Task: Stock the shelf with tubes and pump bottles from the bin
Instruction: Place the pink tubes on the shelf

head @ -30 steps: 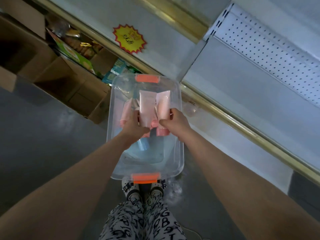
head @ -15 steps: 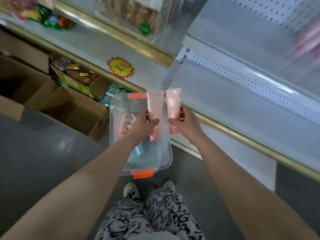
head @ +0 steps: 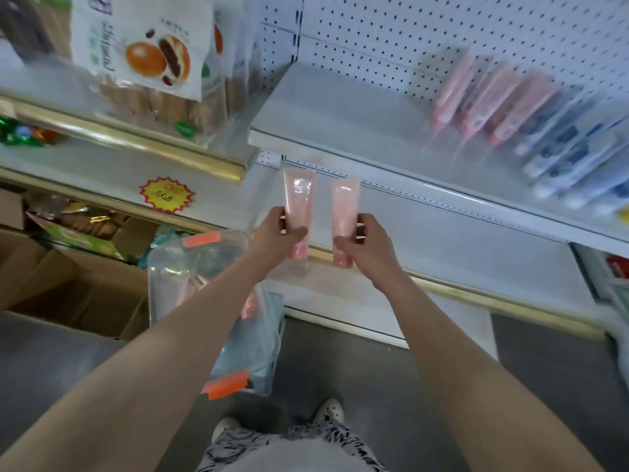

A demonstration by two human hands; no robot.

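My left hand [head: 277, 233] grips a pink tube [head: 299, 199] upright, cap down. Beside it my right hand [head: 366, 245] grips a second pink tube [head: 344, 207] the same way. Both tubes are raised in front of the white shelf [head: 340, 120], just below its front edge. Farther right on that shelf stand several pink tubes [head: 490, 103] and blue-and-white tubes [head: 578, 155], all blurred. The clear bin [head: 190, 267] with orange latches sits on the floor below my left arm, with pink items inside it.
Snack bags [head: 149, 59] fill the gold-edged shelf at left, above a yellow star price tag [head: 166, 195]. Open cardboard boxes [head: 68, 287] stand on the floor at left. A white pegboard [head: 442, 32] backs the shelf. My feet [head: 326, 412] are on the grey floor.
Both hands have lifted a pink tube each out of the bin and up toward the shelf. My view has tilted up, bringing the stocked shelf into sight.
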